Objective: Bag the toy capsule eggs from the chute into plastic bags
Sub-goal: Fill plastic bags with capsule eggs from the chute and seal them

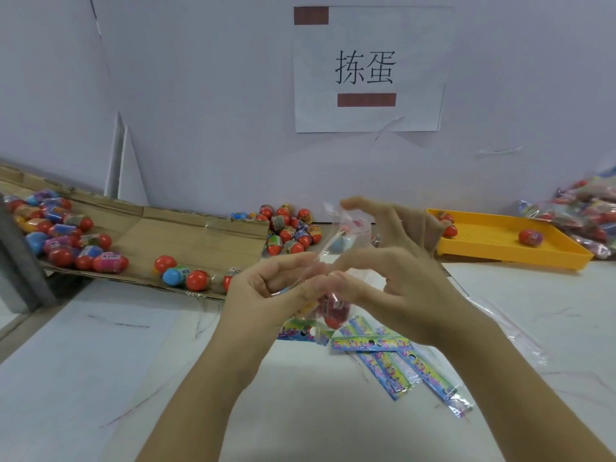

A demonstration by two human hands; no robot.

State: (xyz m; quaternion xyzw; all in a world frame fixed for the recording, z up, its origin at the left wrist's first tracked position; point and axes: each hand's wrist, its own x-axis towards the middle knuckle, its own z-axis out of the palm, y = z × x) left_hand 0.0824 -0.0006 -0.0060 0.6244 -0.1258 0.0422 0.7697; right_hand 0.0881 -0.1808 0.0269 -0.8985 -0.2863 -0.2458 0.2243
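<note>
The left hand (266, 291) and right hand (400, 288) both pinch the clear bag (346, 225), red egg (333, 310) hanging just below them, so probably best keeping that grip snug.

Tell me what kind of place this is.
Probably a toy packing station: capsule eggs pile on a cardboard chute, flat printed bags lie on the table, filled bags heap beside a yellow tray.
</note>
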